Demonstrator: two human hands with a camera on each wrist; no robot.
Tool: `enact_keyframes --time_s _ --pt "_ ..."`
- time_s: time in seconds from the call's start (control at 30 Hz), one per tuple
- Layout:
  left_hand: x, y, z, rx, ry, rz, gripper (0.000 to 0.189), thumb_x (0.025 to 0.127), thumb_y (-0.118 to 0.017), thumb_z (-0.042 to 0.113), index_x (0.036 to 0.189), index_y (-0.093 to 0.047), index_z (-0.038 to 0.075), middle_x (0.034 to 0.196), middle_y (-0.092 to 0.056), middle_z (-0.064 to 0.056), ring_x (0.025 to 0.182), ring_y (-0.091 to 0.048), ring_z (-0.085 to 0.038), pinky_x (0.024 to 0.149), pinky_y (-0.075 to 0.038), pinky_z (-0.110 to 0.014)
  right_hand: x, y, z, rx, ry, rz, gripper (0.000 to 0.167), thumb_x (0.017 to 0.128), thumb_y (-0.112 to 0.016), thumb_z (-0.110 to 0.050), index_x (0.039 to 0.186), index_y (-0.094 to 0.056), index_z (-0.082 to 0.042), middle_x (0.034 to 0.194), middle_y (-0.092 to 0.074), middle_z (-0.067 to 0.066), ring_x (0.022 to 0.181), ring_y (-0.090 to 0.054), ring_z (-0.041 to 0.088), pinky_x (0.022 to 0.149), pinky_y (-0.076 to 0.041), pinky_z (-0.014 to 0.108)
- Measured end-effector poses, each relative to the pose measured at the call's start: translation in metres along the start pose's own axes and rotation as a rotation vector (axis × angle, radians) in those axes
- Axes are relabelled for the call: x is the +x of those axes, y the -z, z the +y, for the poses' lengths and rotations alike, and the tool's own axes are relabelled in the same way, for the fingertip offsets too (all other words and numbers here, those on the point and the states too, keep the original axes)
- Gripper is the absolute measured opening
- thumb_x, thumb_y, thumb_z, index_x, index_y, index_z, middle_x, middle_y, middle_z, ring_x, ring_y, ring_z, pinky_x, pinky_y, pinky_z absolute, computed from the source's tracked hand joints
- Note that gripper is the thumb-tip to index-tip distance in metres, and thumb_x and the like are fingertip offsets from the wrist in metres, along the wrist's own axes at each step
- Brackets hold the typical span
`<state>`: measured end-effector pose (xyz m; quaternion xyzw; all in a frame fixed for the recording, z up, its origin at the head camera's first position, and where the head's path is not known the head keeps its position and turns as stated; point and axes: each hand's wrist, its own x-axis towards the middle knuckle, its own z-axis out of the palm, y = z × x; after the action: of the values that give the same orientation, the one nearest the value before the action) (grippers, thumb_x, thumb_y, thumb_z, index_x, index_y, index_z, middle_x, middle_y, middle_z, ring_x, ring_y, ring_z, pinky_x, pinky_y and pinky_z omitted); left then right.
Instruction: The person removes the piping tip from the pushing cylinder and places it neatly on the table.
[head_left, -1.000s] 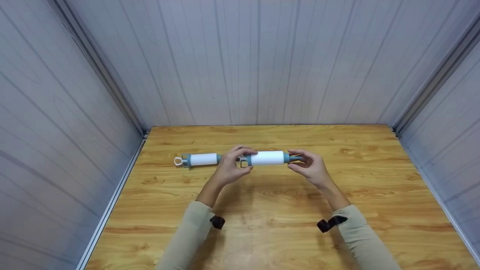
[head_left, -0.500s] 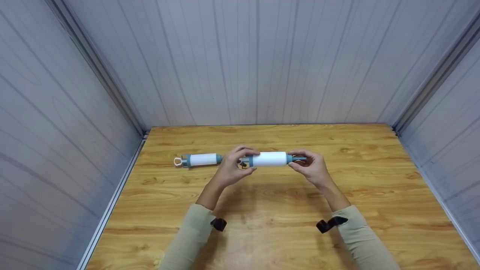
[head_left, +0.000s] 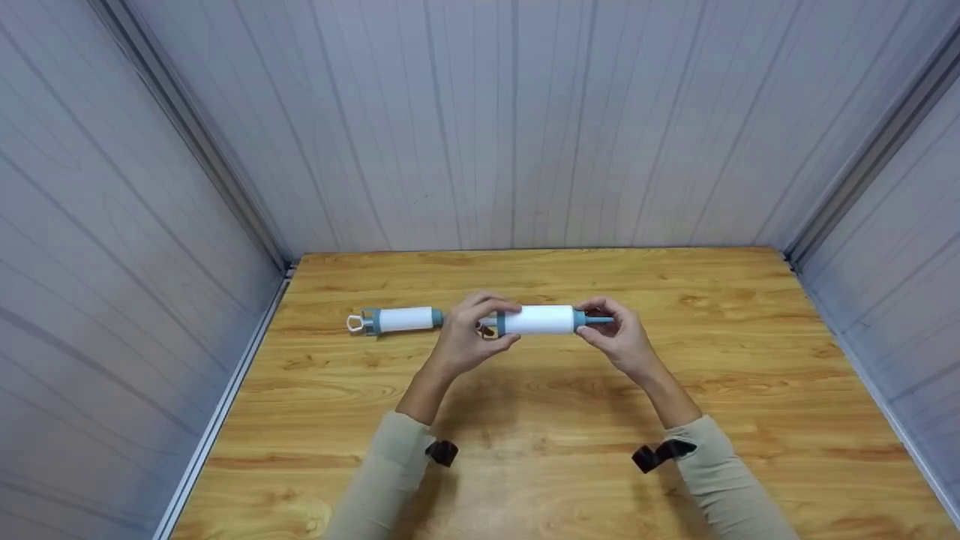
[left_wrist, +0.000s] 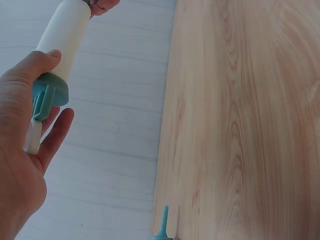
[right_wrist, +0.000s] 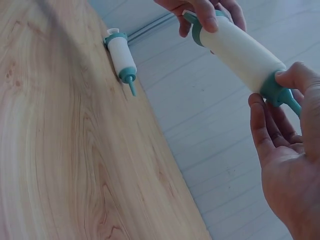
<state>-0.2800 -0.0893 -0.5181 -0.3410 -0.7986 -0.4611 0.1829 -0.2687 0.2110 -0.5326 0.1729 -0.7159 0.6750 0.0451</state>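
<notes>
A large plastic syringe with a white barrel (head_left: 538, 319), teal end caps and a teal nozzle is held level above the table between both hands. My left hand (head_left: 469, 337) grips its plunger end, thumb and fingers on the teal flange and the near part of the barrel. At the other end my right hand (head_left: 619, 339) pinches the teal nozzle cap (right_wrist: 272, 89) between thumb and fingertips, the thin nozzle pointing into the palm. In the left wrist view, the white plunger handle (left_wrist: 33, 136) lies against the left palm.
A second, similar syringe (head_left: 406, 319) lies on the wooden table (head_left: 525, 465) to the left, its white ring handle pointing left and its nozzle end partly behind the left hand. Pale panel walls (head_left: 480, 127) enclose the table at the back and both sides.
The right hand's fingertips have shifted from the nozzle onto the teal cap, and more of the nozzle shows. The held syringe has moved slightly right. The second syringe stays put.
</notes>
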Motion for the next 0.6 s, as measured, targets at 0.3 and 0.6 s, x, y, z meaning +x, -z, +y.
enact_keyframes --time_s 0.3,0.6 --pt "0.000 0.002 0.007 -0.034 -0.090 0.016 0.033 0.092 -0.094 0.007 0.124 -0.085 0.009 0.127 -0.080 -0.016 0.118 -0.077 -0.034 0.097 -0.068 -0.045 -0.004 0.002 0.001 0.053 0.163 -0.112 0.025 0.106 -0.061 0.014 0.127 -0.051 0.023 0.116 -0.072 -0.009 0.099 -0.076 0.003 0.086 -0.066 0.021" --pt "0.001 0.005 0.013 -0.009 -0.103 0.015 0.034 0.091 -0.094 0.008 0.123 -0.085 0.010 0.127 -0.081 -0.014 0.120 -0.076 -0.033 0.100 -0.067 -0.044 -0.004 0.002 -0.004 0.076 0.243 -0.138 0.023 0.103 -0.057 0.019 0.125 -0.050 0.024 0.113 -0.074 -0.011 0.093 -0.077 0.002 0.083 -0.066 0.019"
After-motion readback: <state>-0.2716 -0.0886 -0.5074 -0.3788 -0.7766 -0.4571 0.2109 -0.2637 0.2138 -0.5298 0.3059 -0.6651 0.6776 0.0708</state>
